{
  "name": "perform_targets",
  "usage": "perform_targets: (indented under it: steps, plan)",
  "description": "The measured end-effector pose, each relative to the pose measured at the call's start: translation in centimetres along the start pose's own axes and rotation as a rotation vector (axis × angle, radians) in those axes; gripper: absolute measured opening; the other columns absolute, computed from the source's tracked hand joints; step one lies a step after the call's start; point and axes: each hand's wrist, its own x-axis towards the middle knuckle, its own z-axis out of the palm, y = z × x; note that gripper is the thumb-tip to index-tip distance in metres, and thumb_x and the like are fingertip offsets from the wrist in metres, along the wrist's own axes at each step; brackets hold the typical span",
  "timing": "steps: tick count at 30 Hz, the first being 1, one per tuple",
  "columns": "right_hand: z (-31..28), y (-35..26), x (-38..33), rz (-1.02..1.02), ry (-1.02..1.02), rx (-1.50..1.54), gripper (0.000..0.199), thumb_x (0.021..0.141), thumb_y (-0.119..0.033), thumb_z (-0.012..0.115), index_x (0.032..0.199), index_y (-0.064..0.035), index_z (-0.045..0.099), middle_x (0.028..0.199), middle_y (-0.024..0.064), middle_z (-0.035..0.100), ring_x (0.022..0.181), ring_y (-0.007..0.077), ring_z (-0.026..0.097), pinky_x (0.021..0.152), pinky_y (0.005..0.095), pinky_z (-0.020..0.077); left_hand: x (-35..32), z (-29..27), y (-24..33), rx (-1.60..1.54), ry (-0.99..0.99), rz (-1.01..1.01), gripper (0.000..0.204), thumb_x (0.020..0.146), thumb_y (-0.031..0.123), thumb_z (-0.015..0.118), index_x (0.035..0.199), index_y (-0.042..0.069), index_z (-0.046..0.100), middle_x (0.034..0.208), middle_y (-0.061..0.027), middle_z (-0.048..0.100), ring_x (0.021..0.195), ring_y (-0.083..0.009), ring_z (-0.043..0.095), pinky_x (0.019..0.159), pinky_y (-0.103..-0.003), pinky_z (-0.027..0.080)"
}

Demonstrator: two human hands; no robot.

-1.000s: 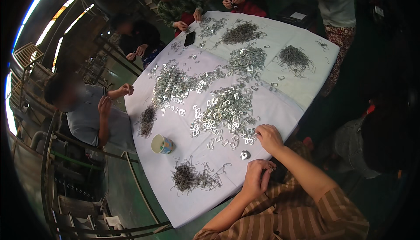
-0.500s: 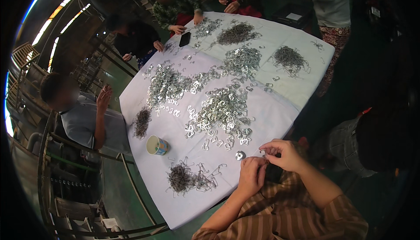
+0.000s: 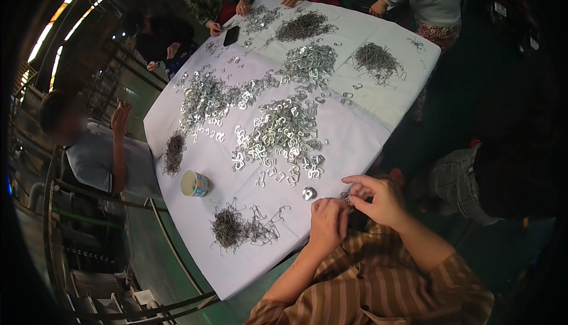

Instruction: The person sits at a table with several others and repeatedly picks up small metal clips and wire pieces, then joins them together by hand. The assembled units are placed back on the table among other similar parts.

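At the near right edge of the table, my two hands meet. My left hand [image 3: 329,223] is closed, and whatever its fingers grip is hidden behind them. Thumb and fingers of my right hand [image 3: 380,202] pinch a small wire hook [image 3: 347,195], partly covered, close beside the left fingertips; the index finger stretches out above it. Just past my left hand sits a small round shiny metal piece [image 3: 309,193]. Farther in lies a heap of flat silvery metal clips [image 3: 277,134]. A pile of dark wire hooks [image 3: 228,228] lies to the left of my hands.
A white cloth covers the table [image 3: 361,129]. A paper cup [image 3: 195,184] stands near its left edge. More clips [image 3: 204,100] and hooks [image 3: 377,60] lie in heaps farther off, with a black phone [image 3: 231,36]. Several people sit or stand around, one at the left [image 3: 94,153].
The view has shifted, so the table appears farther left and higher. My right fingers have brought the hook closer to my left hand, and less of it shows.
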Motion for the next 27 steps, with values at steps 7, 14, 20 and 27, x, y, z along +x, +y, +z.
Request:
perform_targets:
  steps: [7,14,20,27]
  plan:
    - [0.0,-0.5,-0.1,-0.101,0.02,-0.145,0.038,0.08,0.006,0.064,0.118,-0.0035,0.064,0.077,0.0069,0.066,0.065,0.0127,0.063,0.063,0.0259,0.0523,-0.1,-0.1,-0.1,-0.005,0.003,-0.018,0.022,0.077,-0.006,0.065,0.094,0.004,0.054,0.087,-0.0087,0.059,0.08,-0.0277,0.057,0.076,-0.039,0.04]
    - [0.4,-0.2,-0.3,-0.135,0.039,-0.182,0.037,0.081,0.006,0.064,0.117,-0.0021,0.063,0.076,0.0076,0.065,0.067,0.0149,0.064,0.064,0.0276,0.0531,-0.3,-0.1,-0.3,-0.012,0.009,-0.019,0.022,0.076,-0.005,0.066,0.095,0.004,0.056,0.087,-0.0082,0.06,0.081,-0.0277,0.057,0.076,-0.038,0.04]
    - [0.7,-0.7,-0.3,-0.142,0.017,-0.212,0.036,0.08,0.008,0.064,0.115,-0.0009,0.063,0.078,0.0083,0.065,0.068,0.0158,0.065,0.065,0.0278,0.0533,-0.6,-0.1,-0.5,-0.038,-0.034,-0.025,0.018,0.082,0.0,0.064,0.097,0.005,0.055,0.09,-0.0065,0.059,0.083,-0.0266,0.056,0.08,-0.04,0.04]
    - [0.9,-0.4,-0.7,-0.189,0.044,-0.278,0.037,0.075,0.008,0.067,0.11,-0.0023,0.066,0.081,0.0081,0.065,0.072,0.0169,0.066,0.066,0.0283,0.0528,-0.9,0.5,-0.5,-0.052,0.007,-0.064,0.018,0.08,-0.002,0.065,0.094,0.006,0.056,0.088,-0.0059,0.061,0.082,-0.0261,0.057,0.079,-0.038,0.04]
